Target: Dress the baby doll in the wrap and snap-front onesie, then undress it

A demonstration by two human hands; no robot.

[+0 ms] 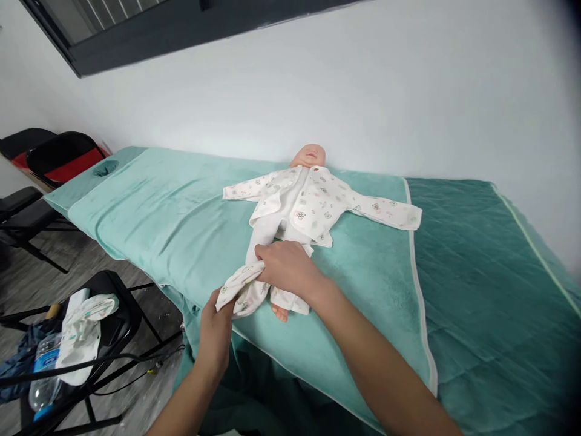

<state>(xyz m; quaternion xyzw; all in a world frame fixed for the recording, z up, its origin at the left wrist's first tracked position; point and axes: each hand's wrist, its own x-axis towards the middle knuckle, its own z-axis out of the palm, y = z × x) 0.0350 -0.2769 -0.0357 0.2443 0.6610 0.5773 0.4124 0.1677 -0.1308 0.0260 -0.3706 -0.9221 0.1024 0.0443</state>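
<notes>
One doll (295, 206), one pair of trousers (240, 290), two hands (285, 266), perhaps four chairs (113, 297).

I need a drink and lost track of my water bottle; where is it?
The water bottle lies at the lower left of the head view, on the black chair beside a white cloth, left of the left hand.

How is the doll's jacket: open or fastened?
Open. The jacket has its front flaps spread apart on the doll, showing the white suit beneath; its sleeves stretch out to both sides.
</notes>
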